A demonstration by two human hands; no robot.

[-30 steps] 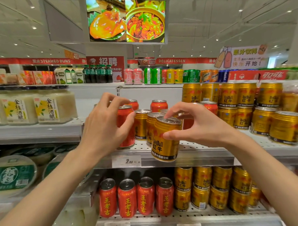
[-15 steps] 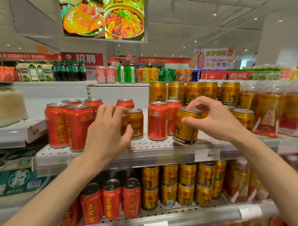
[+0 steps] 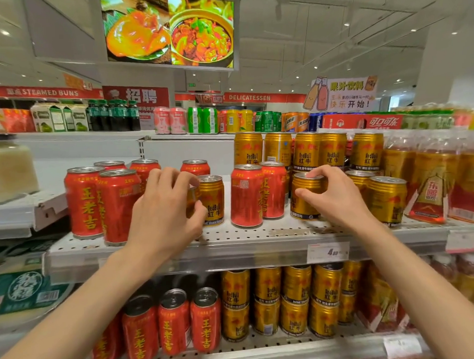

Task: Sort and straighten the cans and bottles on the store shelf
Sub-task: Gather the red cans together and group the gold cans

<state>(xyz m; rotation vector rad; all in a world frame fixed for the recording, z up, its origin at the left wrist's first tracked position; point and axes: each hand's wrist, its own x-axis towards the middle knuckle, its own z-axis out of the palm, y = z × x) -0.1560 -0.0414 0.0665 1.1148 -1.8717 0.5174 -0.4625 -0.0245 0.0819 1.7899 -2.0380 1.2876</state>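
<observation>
On the perforated middle shelf (image 3: 260, 234) stand red cans and gold cans mixed together. My right hand (image 3: 340, 202) grips from the top and side a gold can (image 3: 303, 203) that stands on the shelf, just right of two red cans (image 3: 246, 195). My left hand (image 3: 164, 212) is closed around another gold can, mostly hidden behind its fingers, beside a visible gold can (image 3: 213, 199). Left of that hand is a cluster of red cans (image 3: 84, 202). More gold cans (image 3: 306, 152) are stacked at the back right.
A single gold can (image 3: 386, 200) and wrapped bottle packs (image 3: 431, 187) fill the shelf's right end. The lower shelf holds red cans (image 3: 173, 323) and stacked gold cans (image 3: 295, 299). A pale jar (image 3: 7, 167) sits at the left. A price tag (image 3: 327, 252) hangs on the shelf's front edge.
My right hand carried the gold can from the shelf front rightward past the red cans and set it down. My left hand left a red can and closed on a gold can. The view swung right.
</observation>
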